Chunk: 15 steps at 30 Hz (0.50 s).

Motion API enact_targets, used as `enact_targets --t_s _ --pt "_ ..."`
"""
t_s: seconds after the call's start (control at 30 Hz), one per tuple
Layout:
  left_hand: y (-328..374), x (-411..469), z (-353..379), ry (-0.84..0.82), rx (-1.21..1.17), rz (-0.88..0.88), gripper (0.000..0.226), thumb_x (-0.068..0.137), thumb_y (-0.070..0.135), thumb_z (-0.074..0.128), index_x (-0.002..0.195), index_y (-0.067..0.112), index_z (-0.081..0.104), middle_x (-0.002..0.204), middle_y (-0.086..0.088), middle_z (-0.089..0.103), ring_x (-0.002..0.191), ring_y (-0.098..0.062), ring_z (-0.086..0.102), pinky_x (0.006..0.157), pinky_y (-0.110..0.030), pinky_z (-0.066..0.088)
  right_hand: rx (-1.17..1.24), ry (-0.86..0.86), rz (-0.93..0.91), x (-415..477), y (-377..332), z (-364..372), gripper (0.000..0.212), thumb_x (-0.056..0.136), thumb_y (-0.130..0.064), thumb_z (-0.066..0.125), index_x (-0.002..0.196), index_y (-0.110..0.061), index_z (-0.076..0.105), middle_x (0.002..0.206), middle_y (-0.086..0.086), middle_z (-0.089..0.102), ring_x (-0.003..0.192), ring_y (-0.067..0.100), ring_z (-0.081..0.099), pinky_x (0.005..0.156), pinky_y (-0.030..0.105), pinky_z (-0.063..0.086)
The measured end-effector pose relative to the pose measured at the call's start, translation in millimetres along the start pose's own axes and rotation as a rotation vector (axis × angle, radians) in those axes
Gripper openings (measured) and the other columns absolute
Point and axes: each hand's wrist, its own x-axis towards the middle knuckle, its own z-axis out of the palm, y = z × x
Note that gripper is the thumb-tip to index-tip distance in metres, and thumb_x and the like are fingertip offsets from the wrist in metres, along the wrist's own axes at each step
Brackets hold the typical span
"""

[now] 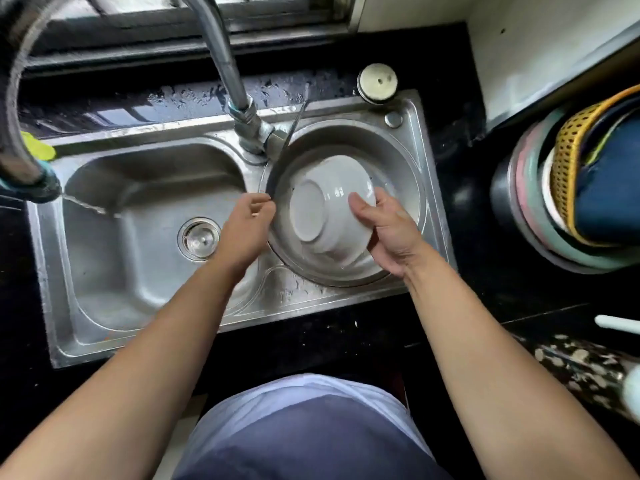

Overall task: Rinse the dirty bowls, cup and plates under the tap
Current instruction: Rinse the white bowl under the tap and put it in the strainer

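White and glossy, the round ceramic bowl (329, 206) lies upside down, a little tilted, inside a round steel basin (398, 161) that sits in the right part of the double stainless-steel sink (138, 271). The person's right hand (384, 230) grips the bowl at its rim on the right side, with the thumb pressed on the outer wall and the fingers hidden under the edge. The left hand (247, 225) is closed in a pinch on the left rim of the steel basin. The grey metal tap (225, 64) bends away to the left, and a thin stream of water (90, 204) falls into the left sink bowl, well apart from the white bowl.

I think the step now is to lift this bowl and bring it to the water. To do it well, the right hand should keep a firm hold, because wet ceramic probably slips, then turn the bowl open side up under the stream. The left hand can steady the basin so it does not rock. A stack of colourful dishes (540, 209) stands on the dark counter at the right.
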Motion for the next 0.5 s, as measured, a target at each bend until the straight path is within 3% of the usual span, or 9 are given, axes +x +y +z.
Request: enact_targets --t_s 0.1,0.17,0.27,0.33,0.5 --pt "-31.5 -22.7 20.7 0.145 0.421 0.112 0.045 0.100 0.023 0.061 0.138 0.001 0.053 0.138 -0.023 0.059 0.132 -0.039 0.051 0.115 -0.048 0.038 -0.534 0.127 -0.129 11.0 4.5 5.0 0.015 0.095 -0.016 0.070 0.110 -0.017 0.068 0.108 0.011 0.077 0.101 0.028 0.074 0.089 0.043 0.059" --pt "-59.6 -40.9 35.6 0.113 0.590 0.042 0.063 0.101 0.036 0.058 0.147 -0.004 0.040 0.150 -0.029 0.046 0.141 -0.044 0.040 0.120 -0.053 0.031 -0.776 0.179 -0.154 19.5 12.1 14.4 0.013 0.095 -0.024 0.069 0.107 -0.019 0.069 0.098 0.002 0.076 0.089 0.019 0.072 0.081 0.036 0.057" --pt "-98.1 -60.0 51.7 0.057 0.772 -0.039 0.093 0.102 0.061 0.040 0.165 0.005 0.001 0.172 -0.025 0.017 0.156 -0.042 0.024 0.128 -0.054 0.021 -0.915 0.205 -0.147 32.3 25.0 26.8 0.019 0.094 -0.031 0.067 0.106 -0.017 0.071 0.093 -0.003 0.074 0.084 0.016 0.068 0.070 0.028 0.047" --pt "-110.0 -64.3 56.6 0.107 0.823 0.016 0.094 0.101 0.067 0.032 0.166 0.009 -0.005 0.172 -0.023 0.021 0.154 -0.040 0.030 0.124 -0.055 0.029 -0.956 0.198 -0.166 39.5 36.9 36.2 0.022 0.094 -0.031 0.066 0.101 -0.011 0.069 0.091 0.001 0.074 0.084 0.021 0.066 0.072 0.031 0.048" --pt "-113.2 -63.2 57.2 0.206 0.822 0.086 0.094 0.094 0.059 0.041 0.165 0.008 0.006 0.156 -0.020 0.047 0.135 -0.036 0.051 0.107 -0.052 0.046 -0.943 0.212 -0.160 53.5 64.9 57.6 0.028 0.097 -0.032 0.061 0.091 -0.004 0.061 0.081 0.004 0.067 0.080 0.027 0.062 0.074 0.039 0.049"
